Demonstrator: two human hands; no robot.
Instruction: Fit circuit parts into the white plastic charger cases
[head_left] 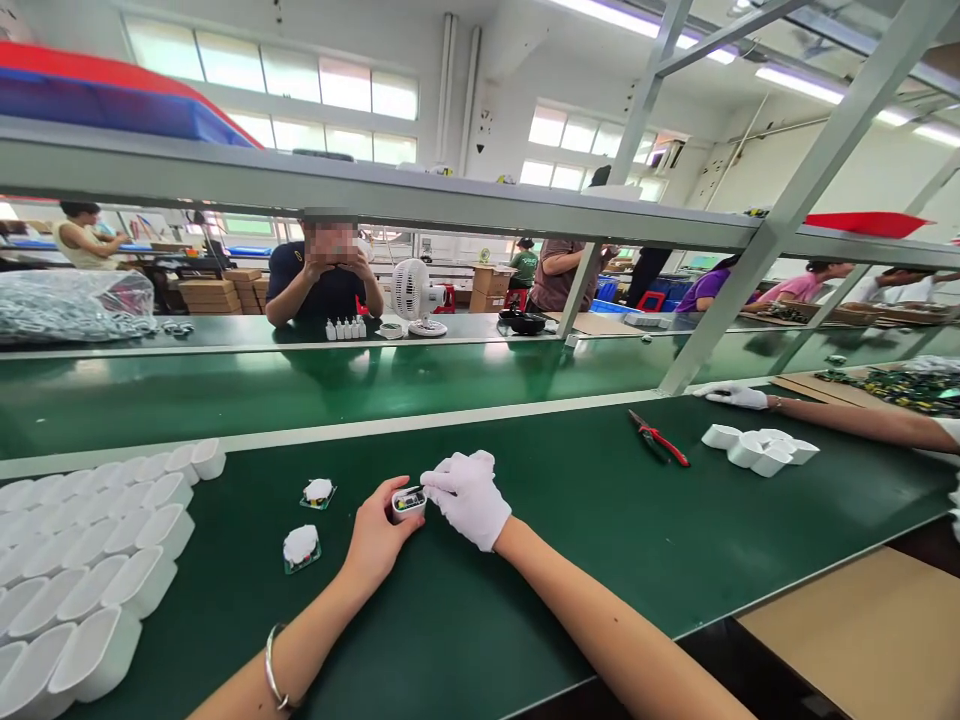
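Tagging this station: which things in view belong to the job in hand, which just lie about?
Likely the job:
small white oval casing with electronics, in bare left hand
white-gloved right hand at its opening
rows of white oval open casings
two white-topped green circuit boards

Likely lying about:
red-handled metal pliers
white round desk fan
shallow red tray, upper right

left hand (377, 532): holds white casing (409, 516) (electronics (409, 501) inside) | right hand (468, 500): gloved
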